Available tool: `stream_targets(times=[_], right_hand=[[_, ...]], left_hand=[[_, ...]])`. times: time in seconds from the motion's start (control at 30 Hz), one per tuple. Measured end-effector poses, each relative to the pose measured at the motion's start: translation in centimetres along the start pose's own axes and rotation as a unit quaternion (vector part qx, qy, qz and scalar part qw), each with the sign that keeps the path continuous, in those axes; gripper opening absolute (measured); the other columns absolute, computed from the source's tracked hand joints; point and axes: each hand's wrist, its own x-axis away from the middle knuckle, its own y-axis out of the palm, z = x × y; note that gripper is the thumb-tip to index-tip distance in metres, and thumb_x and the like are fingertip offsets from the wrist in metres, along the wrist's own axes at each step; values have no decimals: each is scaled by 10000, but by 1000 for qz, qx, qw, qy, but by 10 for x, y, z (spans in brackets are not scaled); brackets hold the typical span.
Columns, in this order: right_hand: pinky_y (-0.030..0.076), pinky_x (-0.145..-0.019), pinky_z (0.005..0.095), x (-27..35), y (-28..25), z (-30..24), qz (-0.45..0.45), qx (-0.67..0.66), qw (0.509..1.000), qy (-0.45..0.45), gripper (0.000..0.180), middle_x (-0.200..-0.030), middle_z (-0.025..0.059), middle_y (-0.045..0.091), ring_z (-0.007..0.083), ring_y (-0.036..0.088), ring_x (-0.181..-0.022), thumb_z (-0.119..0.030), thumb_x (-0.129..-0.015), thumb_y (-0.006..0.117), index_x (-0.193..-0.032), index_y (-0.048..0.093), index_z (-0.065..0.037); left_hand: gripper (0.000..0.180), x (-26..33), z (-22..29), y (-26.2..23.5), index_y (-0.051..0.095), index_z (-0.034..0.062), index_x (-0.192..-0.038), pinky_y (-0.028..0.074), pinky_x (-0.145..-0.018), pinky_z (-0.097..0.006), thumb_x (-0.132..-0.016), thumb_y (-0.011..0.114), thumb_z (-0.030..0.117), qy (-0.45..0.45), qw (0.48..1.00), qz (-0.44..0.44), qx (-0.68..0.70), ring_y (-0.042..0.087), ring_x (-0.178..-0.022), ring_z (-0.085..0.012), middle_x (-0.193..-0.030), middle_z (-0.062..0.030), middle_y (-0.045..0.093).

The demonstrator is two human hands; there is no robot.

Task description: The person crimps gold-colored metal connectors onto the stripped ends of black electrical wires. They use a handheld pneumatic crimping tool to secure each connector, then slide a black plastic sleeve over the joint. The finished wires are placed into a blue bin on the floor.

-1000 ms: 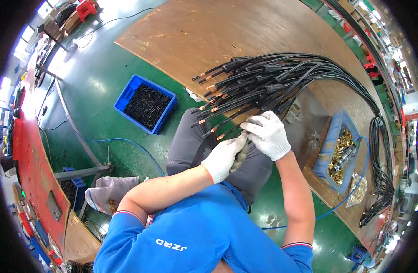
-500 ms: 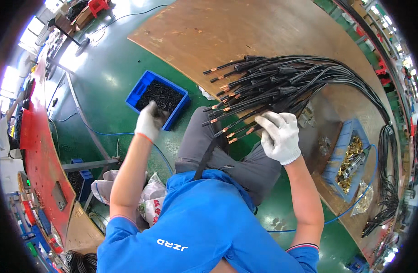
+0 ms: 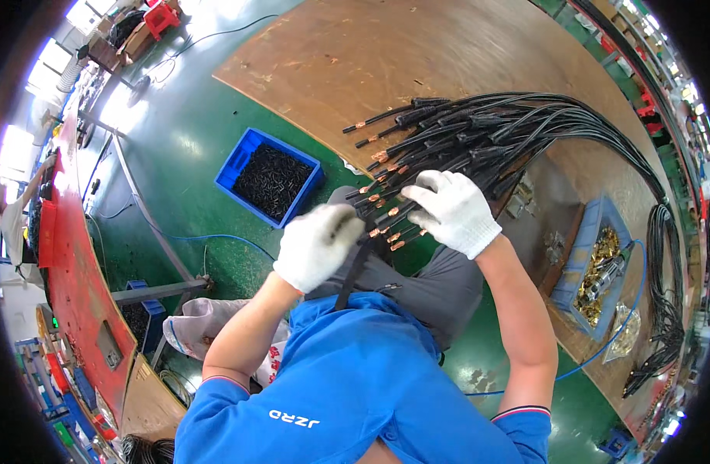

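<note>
Left grip (image 3: 316, 246), one, white-gloved: back from the blue bin (image 3: 303, 199) since the previous frame, now near the ends of the black cables (image 3: 525, 116); fingers curled, closure cannot be told. Right grip (image 3: 457, 215), one, white-gloved: fingers bent at those ends; whether clamped, cannot be told. Cables: one bundle, copper-banded, fanning beyond right grip, too overlapped to count. Bin: one, beyond left grip, holding black pieces (image 3: 271, 184). Blue tray (image 3: 577, 267): one, right of right grip, holding brass fittings (image 3: 604, 247).

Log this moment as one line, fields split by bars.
left hand: gloved, curled | right hand: gloved, at black cables | grips: unclear | cables: copper showing near ends | blue bin: small black pieces inside
</note>
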Motion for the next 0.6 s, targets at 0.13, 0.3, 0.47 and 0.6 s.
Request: stream_targets(times=[0.13,0.3,0.47,0.6], right_hand=[[539,-833,432,3,0,2,11,-3,1000,-12,419,-1106,52,686,285,672,-952,-248,-784,869,-1171,732,-164],[524,-836,446,2,1,4,-1,-1,1000,-16,400,-1103,75,677,302,664,-968,-266,-808,850,-1174,730,-161],[519,-792,438,-11,-5,2,5,1,999,-52,371,-1042,63,658,302,657,-912,-276,-787,850,-1121,743,-156],[522,-787,449,-8,-5,5,-11,15,999,-38,385,-1011,55,672,306,667,-901,-310,-736,888,-1055,740,-153]], left_hand=[[350,3,12,27,742,58,-1198,588,-880,-447,-1026,666,354,-91,984,-113,101,758,-987,-386,-1047,-212,770],[434,-9,19,47,685,17,-1291,574,-944,-458,-1054,630,377,-143,978,-103,115,744,-1086,-399,-1143,-255,751],[278,0,2,78,718,88,-1145,584,-856,-532,-1097,560,311,-92,988,-29,124,730,-986,-456,-1033,-237,750],[328,-5,2,84,682,84,-1121,559,-775,-561,-1116,549,383,-91,991,-40,94,725,-895,-475,-927,-247,726]])
